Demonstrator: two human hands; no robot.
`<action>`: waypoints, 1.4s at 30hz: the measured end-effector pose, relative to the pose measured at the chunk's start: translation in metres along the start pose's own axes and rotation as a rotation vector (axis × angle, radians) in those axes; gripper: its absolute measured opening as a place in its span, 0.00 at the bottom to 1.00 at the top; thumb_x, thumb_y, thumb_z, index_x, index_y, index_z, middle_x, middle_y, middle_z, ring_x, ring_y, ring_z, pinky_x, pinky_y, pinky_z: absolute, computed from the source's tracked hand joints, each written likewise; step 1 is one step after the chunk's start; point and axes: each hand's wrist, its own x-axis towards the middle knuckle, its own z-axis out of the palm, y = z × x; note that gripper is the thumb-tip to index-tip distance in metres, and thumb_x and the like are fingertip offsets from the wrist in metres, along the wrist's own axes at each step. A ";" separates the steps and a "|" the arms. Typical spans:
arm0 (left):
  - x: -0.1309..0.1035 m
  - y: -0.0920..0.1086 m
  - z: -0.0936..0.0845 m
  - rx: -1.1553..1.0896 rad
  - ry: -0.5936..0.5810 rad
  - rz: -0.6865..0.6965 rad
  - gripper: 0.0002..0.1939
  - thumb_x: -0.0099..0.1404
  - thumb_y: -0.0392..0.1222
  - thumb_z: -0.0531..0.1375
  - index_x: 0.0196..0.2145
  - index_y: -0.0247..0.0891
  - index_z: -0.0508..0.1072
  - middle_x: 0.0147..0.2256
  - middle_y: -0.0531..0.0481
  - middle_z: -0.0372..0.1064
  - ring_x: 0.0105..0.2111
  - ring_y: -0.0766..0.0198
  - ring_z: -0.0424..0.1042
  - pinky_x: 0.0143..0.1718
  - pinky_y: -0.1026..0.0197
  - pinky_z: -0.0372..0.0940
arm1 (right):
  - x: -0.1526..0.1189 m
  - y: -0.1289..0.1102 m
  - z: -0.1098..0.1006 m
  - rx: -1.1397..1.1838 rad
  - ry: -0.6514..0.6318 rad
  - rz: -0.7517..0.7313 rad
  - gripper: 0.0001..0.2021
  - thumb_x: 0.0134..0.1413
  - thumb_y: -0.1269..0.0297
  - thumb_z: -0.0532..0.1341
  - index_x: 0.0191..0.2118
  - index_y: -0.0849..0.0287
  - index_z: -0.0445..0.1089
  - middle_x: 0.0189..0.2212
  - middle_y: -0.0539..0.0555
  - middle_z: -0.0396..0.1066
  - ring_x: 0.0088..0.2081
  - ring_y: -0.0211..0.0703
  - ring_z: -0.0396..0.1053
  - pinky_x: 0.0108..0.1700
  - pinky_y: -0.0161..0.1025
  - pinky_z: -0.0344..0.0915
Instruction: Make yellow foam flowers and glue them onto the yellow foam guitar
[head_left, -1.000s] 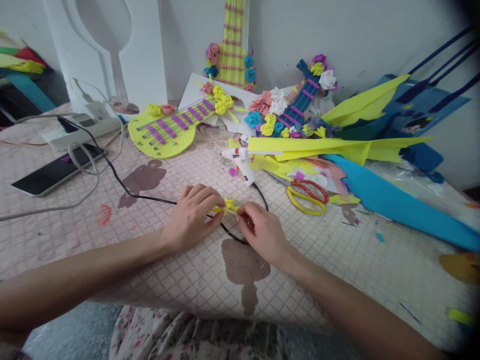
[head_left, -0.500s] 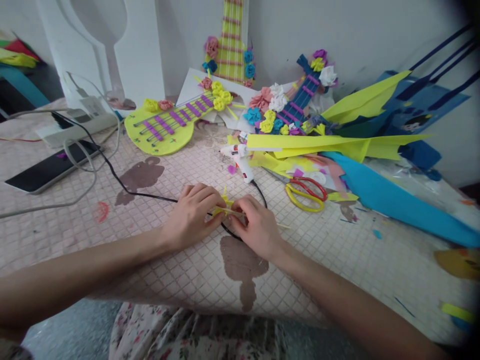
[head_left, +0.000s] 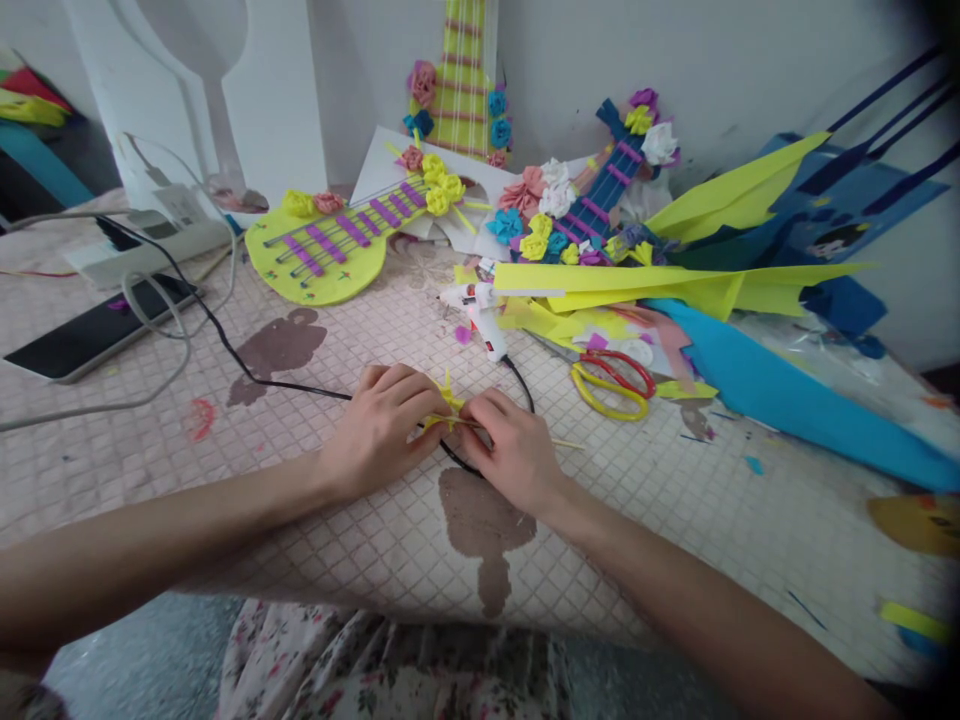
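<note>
From where I sit at the far end of the feed, I have both hands low over the desk [head_left: 360, 560], facing each other with just a small gap between. The left hand's [head_left: 386, 425] fingers are pinched on a spiky bit of yellow paper [head_left: 448, 396], though I can't see all the fingertips. The right hand's [head_left: 514, 440] fingers are bent tightly around a thin stick [head_left: 568, 443]. What matters to me is the stick's line: its long axis runs left to right, tipping slightly nearer at the right, through the right fingers and out past that hand. Its left end meets the left fingers by the paper; whether the two are joined there, I can't tell. The paper sits in the gap, to the left of the right fingertips, with the left hand the nearer to it. Beneath the hands, I see a black cord [head_left: 307, 388] looping across the desk. Beyond them, on the far side, lies a glue gun [head_left: 489, 330], with scissors [head_left: 591, 356] to its right and a yellow guitar [head_left: 330, 277] to its left.
</note>
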 end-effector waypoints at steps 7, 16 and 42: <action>-0.001 0.000 -0.002 -0.004 -0.012 -0.006 0.03 0.62 0.36 0.57 0.33 0.39 0.70 0.34 0.51 0.71 0.38 0.59 0.66 0.41 0.55 0.56 | 0.000 0.006 0.004 0.036 0.010 -0.007 0.01 0.56 0.69 0.55 0.34 0.56 0.63 0.33 0.51 0.68 0.35 0.39 0.67 0.33 0.34 0.60; -0.001 0.001 -0.001 0.023 0.023 0.006 0.01 0.62 0.36 0.56 0.33 0.38 0.68 0.33 0.51 0.70 0.36 0.60 0.66 0.39 0.55 0.56 | 0.002 0.004 0.000 -0.037 -0.023 -0.065 0.08 0.60 0.66 0.52 0.34 0.57 0.67 0.32 0.51 0.68 0.33 0.38 0.67 0.31 0.34 0.59; -0.004 0.001 0.004 -0.007 -0.037 0.037 0.04 0.64 0.39 0.57 0.33 0.37 0.68 0.32 0.51 0.69 0.36 0.62 0.65 0.39 0.58 0.55 | 0.003 0.020 -0.004 0.034 -0.190 -0.148 0.09 0.62 0.66 0.52 0.37 0.59 0.69 0.31 0.52 0.69 0.33 0.38 0.67 0.35 0.34 0.61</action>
